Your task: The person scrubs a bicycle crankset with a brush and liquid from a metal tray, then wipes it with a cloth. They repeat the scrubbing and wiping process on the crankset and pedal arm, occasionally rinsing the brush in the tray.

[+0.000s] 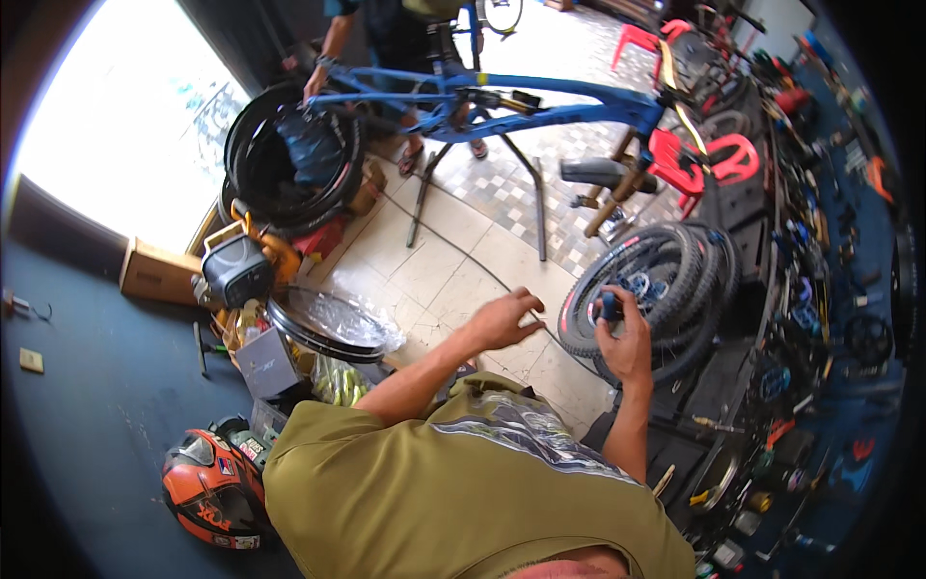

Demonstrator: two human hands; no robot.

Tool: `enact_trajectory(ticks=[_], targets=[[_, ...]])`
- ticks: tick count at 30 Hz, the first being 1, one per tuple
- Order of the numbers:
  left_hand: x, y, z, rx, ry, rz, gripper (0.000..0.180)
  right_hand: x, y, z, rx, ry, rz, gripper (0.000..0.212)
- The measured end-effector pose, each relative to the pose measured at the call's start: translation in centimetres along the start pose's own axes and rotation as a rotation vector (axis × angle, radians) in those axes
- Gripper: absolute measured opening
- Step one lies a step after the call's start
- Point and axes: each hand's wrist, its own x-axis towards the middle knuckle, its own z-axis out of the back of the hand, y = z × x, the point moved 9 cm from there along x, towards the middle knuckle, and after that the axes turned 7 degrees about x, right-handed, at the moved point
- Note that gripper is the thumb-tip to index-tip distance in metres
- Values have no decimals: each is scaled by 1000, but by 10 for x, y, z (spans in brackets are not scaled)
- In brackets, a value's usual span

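A thin black cable [453, 247] runs from near the bike stand across the floor toward me. My left hand [506, 320] has its fingers curled around the cable, thumb and forefinger on either side of it. My right hand [627, 343] is raised over the bicycle wheels and grips a small dark, rounded object [611, 307]; its exact kind is hidden by the fingers. Beyond my hands, a blue bicycle frame [569, 111] with a brown fork [613, 198] rests on a work stand [537, 207].
Several tyred wheels [714, 289] lie at the right, beside a tool-covered bench and wall. Red plastic chairs [680, 164] stand behind. At left are stacked tyres [236, 145], rims [318, 343], boxes and an orange helmet [207, 492]. Another person's hand [313, 85] touches the frame.
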Motion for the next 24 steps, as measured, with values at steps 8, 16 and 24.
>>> enact_trajectory(ticks=[8,16,24], targets=[[-106,170,200,9,-415,430,31,103,55,-221,512,428,-194,50],[-168,270,244,-462,-473,551,44,177,104,-437,689,903,-145,50],[-127,465,363,-548,-757,623,37,316,107,-621,692,1032,-92,45]])
